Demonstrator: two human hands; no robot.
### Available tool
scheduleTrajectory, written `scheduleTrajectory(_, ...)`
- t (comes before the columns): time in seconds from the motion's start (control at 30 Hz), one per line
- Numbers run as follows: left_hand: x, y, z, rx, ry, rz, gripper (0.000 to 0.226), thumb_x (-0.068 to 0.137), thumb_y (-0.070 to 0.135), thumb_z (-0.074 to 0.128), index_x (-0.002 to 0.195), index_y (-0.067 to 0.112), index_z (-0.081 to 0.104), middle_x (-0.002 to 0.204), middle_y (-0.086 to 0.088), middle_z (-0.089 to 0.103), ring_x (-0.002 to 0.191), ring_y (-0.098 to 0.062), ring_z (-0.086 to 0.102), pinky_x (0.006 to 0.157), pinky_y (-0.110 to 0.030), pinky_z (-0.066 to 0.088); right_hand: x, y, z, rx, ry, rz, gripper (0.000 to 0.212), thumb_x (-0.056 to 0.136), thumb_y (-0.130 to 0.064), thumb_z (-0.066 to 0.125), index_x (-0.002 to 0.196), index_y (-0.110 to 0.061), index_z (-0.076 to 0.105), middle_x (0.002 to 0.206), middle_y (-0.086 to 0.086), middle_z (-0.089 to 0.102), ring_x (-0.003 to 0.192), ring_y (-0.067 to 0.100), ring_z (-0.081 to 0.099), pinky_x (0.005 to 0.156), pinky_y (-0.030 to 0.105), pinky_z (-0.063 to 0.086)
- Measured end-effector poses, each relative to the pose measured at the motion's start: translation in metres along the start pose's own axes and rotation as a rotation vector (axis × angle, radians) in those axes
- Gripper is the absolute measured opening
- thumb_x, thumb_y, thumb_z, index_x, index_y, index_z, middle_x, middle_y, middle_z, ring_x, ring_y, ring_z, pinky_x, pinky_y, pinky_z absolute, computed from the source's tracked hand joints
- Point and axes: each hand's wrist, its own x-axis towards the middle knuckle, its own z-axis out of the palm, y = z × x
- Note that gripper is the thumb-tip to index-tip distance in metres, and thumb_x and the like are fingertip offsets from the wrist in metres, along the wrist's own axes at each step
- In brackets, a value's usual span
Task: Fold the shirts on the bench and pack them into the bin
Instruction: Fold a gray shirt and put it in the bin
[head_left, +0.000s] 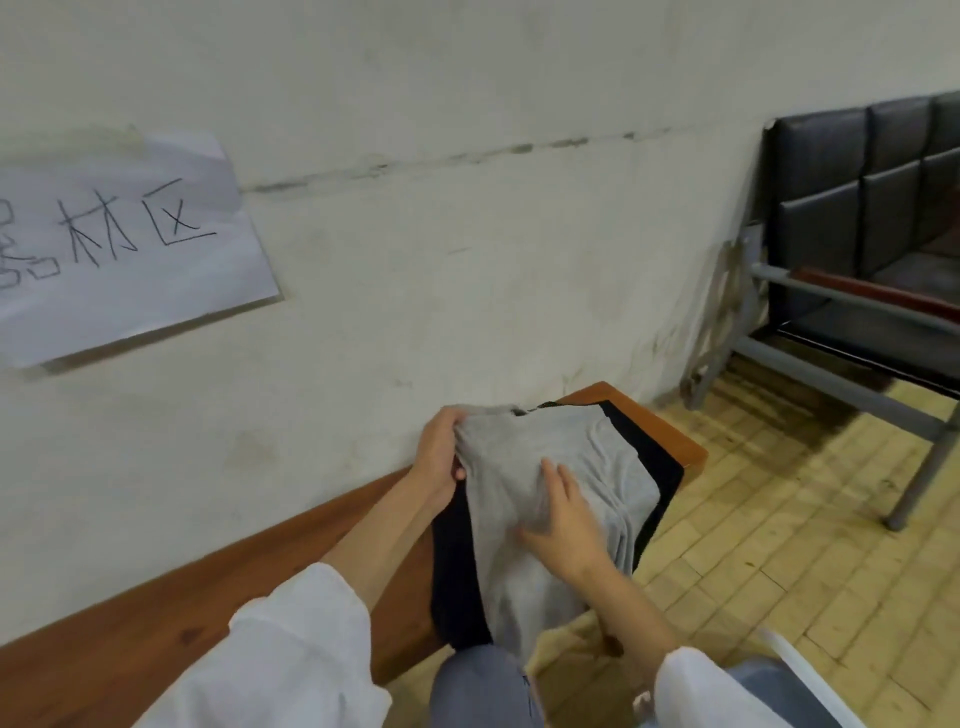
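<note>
Knee: my knee (478, 686), in blue-grey trousers, sits at the bottom edge, close to the front of the table (208, 613).
Sleeves: white sleeves (291, 649), pushed up off both forearms.
Left hand: my left hand (439, 457) has its fingers curled round a bunched far-left corner of the grey shirt (545, 467), lifting it a little.
Right hand: my right hand (566, 519) lies flat on the middle of the shirt, fingers straight and spread, pressing.
Grey shirt: light grey, soft knit, partly folded. Ridged creases run down its right side. Its near end hangs over the table's front edge.
Black garment: the black garment (457, 571) lies under the grey one and shows as a dark border on both sides.
Table: brown wood against the wall (467, 260), with the shirts at its right end.
Around: a handwritten paper sign (119, 244) on the wall to the left, a black padded seat (857, 208) well apart to the right, and a yellowish tiled floor (779, 519).
</note>
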Motion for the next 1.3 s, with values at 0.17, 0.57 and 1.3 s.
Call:
scheduleTrajectory(0.17, -0.035, 0.039, -0.03, -0.15, -0.023, 0.018, 0.025, 0.086, 0.015, 0.047, 0.061, 0.016, 0.045, 0.053, 0.001, 0.04, 0.04, -0.011, 0.033, 0.032, -0.017, 0.019, -0.021, -0.068, 0.001, -0.117, -0.018, -0.15, 0.1, 0.081, -0.045, 0.065, 0.151, -0.026, -0.003, 0.16, 0.006, -0.006, 0.147, 0.027, -0.007, 0.119, 0.042, 0.008)
scheduleTrajectory(0.57, -0.093, 0.1, -0.267, -0.131, 0.563, 0.259, 0.019, 0.082, 0.009, 0.046, 0.063, 0.011, 0.05, 0.069, -0.004, 0.052, 0.07, -0.022, 0.05, 0.054, -0.03, 0.038, -0.104, -0.267, 0.141, 0.291, -0.414, -0.172, 0.068, 0.088, -0.048, 0.055, 0.144, -0.023, 0.027, 0.144, -0.002, 0.039, 0.126, 0.018, 0.044, 0.099, 0.033, 0.043)
scheduleTrajectory(1.3, -0.127, -0.086, -0.289, 1.59, -0.444, 0.528, 0.044, 0.086, 0.044, 0.055, 0.123, 0.02, 0.053, 0.136, -0.003, 0.043, 0.125, -0.019, 0.036, 0.106, -0.036, 0.03, -0.032, -0.15, 0.167, -0.662, -0.348, 0.117, 0.04, 0.092, -0.051, 0.046, 0.112, -0.017, 0.053, 0.13, 0.008, 0.051, 0.12, 0.029, 0.047, 0.099, 0.041, 0.035)
